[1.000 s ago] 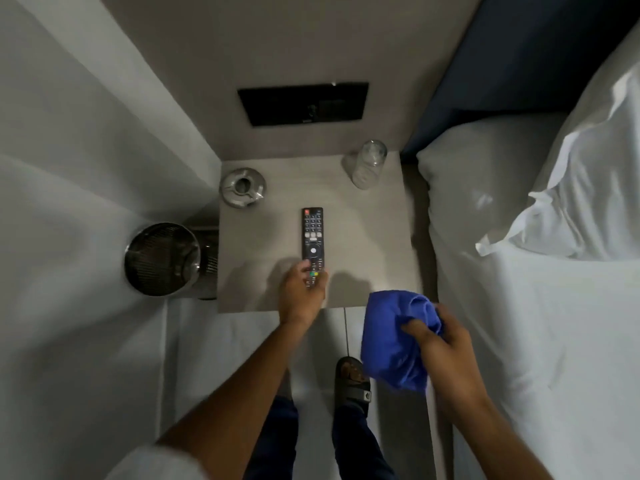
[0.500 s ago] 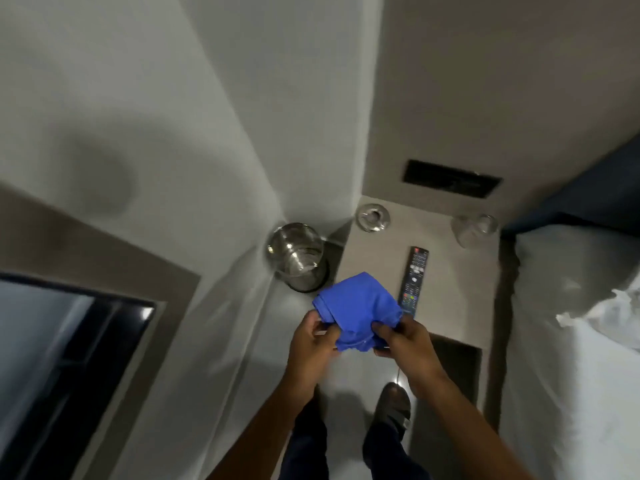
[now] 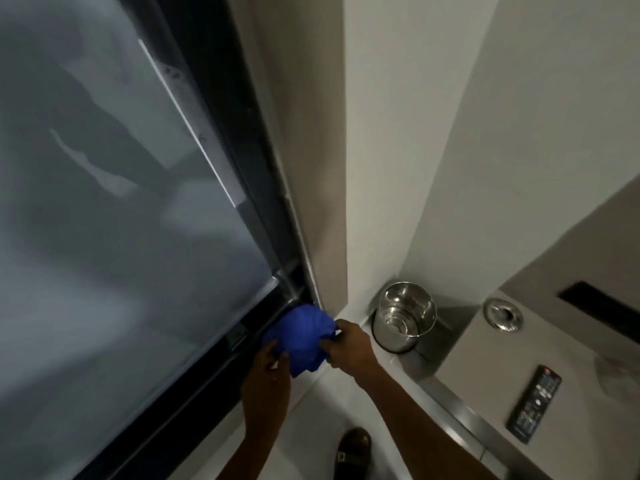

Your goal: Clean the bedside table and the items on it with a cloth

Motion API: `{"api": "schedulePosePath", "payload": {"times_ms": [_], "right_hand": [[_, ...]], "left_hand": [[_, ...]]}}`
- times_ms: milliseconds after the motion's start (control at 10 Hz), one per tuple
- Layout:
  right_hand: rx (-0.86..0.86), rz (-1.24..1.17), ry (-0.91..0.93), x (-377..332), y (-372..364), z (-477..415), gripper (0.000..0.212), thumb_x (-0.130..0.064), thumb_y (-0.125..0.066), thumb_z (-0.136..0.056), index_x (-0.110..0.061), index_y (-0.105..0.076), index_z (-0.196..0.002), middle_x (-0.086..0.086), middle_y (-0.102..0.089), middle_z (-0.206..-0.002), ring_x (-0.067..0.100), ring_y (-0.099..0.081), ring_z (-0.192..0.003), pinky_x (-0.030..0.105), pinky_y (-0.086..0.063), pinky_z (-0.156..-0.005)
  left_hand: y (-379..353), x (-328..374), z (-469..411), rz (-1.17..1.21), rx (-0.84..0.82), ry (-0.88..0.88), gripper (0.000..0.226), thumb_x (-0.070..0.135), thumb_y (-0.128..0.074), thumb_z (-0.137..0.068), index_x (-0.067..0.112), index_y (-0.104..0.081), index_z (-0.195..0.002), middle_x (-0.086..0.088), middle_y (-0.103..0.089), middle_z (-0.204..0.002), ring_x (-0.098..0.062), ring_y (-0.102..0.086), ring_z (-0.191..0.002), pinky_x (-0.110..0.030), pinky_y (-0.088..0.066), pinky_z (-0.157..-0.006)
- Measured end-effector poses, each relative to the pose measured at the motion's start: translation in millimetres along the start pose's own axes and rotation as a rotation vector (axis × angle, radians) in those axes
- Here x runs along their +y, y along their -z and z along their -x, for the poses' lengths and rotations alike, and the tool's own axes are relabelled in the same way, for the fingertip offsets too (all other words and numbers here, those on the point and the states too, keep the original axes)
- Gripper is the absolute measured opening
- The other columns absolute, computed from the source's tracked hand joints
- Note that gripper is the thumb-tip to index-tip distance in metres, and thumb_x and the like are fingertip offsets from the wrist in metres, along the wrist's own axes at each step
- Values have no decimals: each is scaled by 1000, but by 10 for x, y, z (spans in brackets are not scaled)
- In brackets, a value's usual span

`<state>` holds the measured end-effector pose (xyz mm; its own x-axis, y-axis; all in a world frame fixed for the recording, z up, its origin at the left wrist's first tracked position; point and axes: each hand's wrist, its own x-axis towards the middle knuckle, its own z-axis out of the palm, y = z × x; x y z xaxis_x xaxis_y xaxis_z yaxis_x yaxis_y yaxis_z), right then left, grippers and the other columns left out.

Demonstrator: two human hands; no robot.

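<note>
Looks like the person is in the prep bit right now: both hands are bunching up the blue cloth (image 3: 304,336), not wiping anything yet. The left hand (image 3: 266,379) is cupped under and around the near edge of the cloth with the fingers curled in, and the right hand (image 3: 348,346) pinches the far side, knuckles up, thumb tucked into the fabric. So both are closed on the cloth, neither one open. Forearms come up from below and angle toward each other, wrists fairly straight, cloth held in mid-air between them.

The funny part is they're turned away from the job. The cloth is up against the dark frame of a big glass pane (image 3: 121,202), which sits just beyond the left hand. The bedside table (image 3: 571,382) is well off past the right hand, with the remote (image 3: 535,403) lying flat on it, a metal ashtray (image 3: 503,313) further back, and something clear and glassy (image 3: 620,372) at the edge that's too blurred to name. A shiny steel bin (image 3: 405,315) stands just beyond the right hand, between it and the table.

My guess for the next move: get a good pad folded, swing back toward the right, and free one hand to lift the remote while the other wipes.
</note>
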<state>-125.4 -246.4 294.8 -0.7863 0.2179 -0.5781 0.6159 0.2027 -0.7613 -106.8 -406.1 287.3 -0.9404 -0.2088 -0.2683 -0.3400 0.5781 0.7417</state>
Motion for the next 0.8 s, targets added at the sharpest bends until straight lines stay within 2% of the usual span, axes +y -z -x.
{"api": "schedulePosePath", "payload": {"times_ms": [100,200,300,400,500,600,700,800], "right_hand": [[-9,61,6,-156,-158,-159,31,-8,-61,-83,-4,-63,-113,18,-72,-94,33,-69,-85,36,-57,-83],[61,-84,-31,-179,-290,-267,44,-1,-61,-83,-7,-51,-125,17,-66,-115,34,-65,-104,42,-54,-92],[47,-270,-89,-70,-348,-284,58,6,-59,-82,-8,-37,-134,21,-61,-120,33,-62,-107,41,-54,-91],[-4,-329,-134,24,-335,-294,70,7,-61,-84,-15,-26,-141,21,-59,-121,31,-63,-105,40,-56,-87],[-30,-336,-184,81,-245,-319,76,5,-64,-84,-17,-23,-144,21,-60,-118,28,-62,-101,28,-57,-70],[-18,-328,-192,168,-49,-276,76,2,-66,-85,-19,-24,-145,22,-60,-121,29,-63,-103,21,-54,-58],[106,-447,-222,351,304,-160,67,0,-65,-85,-20,-33,-141,18,-59,-109,31,-63,-99,33,-56,-63],[328,-347,-183,492,776,53,59,-13,-65,-87,-21,-39,-140,19,-58,-121,36,-62,-106,42,-56,-73]], "left_hand": [[96,-109,-166,-15,-76,-53,40,32,-53,-97,20,-53,-135,-3,-63,-129,-22,-62,-113,-28,-45,-87],[45,-148,-269,-123,-117,-122,42,17,-56,-96,9,-51,-137,-17,-50,-140,-25,-61,-111,-31,-50,-90],[-28,-148,-256,-114,-187,-130,61,-6,-58,-86,15,-45,-143,-10,-41,-146,-21,-57,-120,-36,-49,-102],[-25,-217,-268,-194,-174,-132,64,-7,-58,-80,20,-47,-137,-7,-47,-141,-18,-55,-119,-40,-50,-101],[-9,-271,-233,-300,-127,-137,65,1,-64,-80,19,-46,-140,-8,-45,-143,-23,-54,-123,-46,-48,-102],[21,-269,-167,-386,-51,-162,61,2,-67,-78,14,-51,-135,-12,-52,-137,-28,-55,-120,-48,-47,-101],[-109,-189,-2,-414,13,-375,51,-5,-66,-74,8,-61,-123,-17,-62,-121,-33,-62,-108,-48,-52,-89],[-369,85,213,-421,-69,-667,49,-1,-65,-72,17,-64,-117,-11,-65,-115,-26,-64,-98,-39,-55,-81]]}}
